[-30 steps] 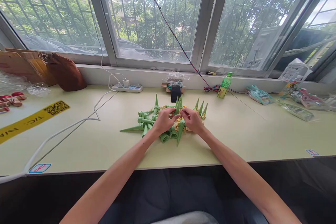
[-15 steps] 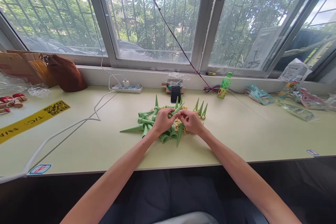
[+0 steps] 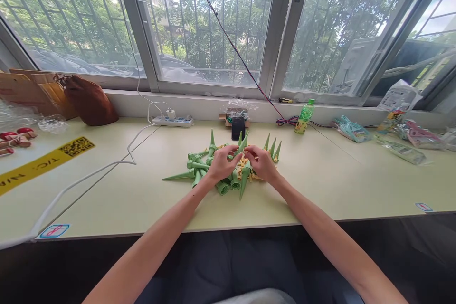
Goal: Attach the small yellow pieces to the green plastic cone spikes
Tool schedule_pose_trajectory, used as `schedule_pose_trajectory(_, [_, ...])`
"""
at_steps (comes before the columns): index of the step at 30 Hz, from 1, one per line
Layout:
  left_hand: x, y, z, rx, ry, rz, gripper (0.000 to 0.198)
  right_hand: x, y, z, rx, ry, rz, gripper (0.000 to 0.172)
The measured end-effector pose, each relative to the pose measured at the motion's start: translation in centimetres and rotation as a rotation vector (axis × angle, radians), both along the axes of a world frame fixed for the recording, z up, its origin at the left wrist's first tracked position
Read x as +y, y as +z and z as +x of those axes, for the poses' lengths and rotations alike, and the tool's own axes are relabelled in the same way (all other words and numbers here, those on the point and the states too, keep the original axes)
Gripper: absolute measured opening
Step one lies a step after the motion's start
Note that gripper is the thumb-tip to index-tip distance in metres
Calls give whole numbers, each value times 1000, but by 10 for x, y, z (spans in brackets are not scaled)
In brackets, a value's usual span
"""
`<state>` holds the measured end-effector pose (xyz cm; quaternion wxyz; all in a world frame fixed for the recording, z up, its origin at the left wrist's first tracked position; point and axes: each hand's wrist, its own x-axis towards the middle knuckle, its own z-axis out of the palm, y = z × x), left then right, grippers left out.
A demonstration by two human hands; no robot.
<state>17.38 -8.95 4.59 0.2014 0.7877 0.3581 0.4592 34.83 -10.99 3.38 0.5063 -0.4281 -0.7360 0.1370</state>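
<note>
My left hand (image 3: pixel 221 163) is closed round a green plastic spike (image 3: pixel 243 142), whose tip points up and slightly right. Close beside it, my right hand (image 3: pixel 261 163) has its fingers pinched at the base of that spike; what they grip is too small to make out. Several loose green spikes (image 3: pixel 181 175) lie in a pile left of and below my left hand. Small yellow pieces (image 3: pixel 250 174) are heaped under and between the hands. Beyond my right hand, several green spikes (image 3: pixel 273 145) stand upright with yellow pieces at their bases.
Behind the pile lies a black phone (image 3: pixel 238 128) near a small opened box. A green bottle (image 3: pixel 305 116) stands toward the window. A power strip (image 3: pixel 173 121) with a white cable (image 3: pixel 103 167) is at left, and bagged items (image 3: pixel 352 129) lie at right.
The held green spike has tilted from leaning far right to nearly upright. My hands have moved slightly apart at the fingertips.
</note>
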Motion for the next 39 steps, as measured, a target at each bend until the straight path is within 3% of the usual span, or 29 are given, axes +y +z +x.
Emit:
schedule_pose_trajectory(25, [5, -6, -3, 18, -82, 92, 21, -2, -2, 0, -66, 54, -24, 15])
schedule_pose_trajectory(39, [3, -7, 1, 66, -35, 78, 34, -5, 4, -3, 17, 5, -41, 22])
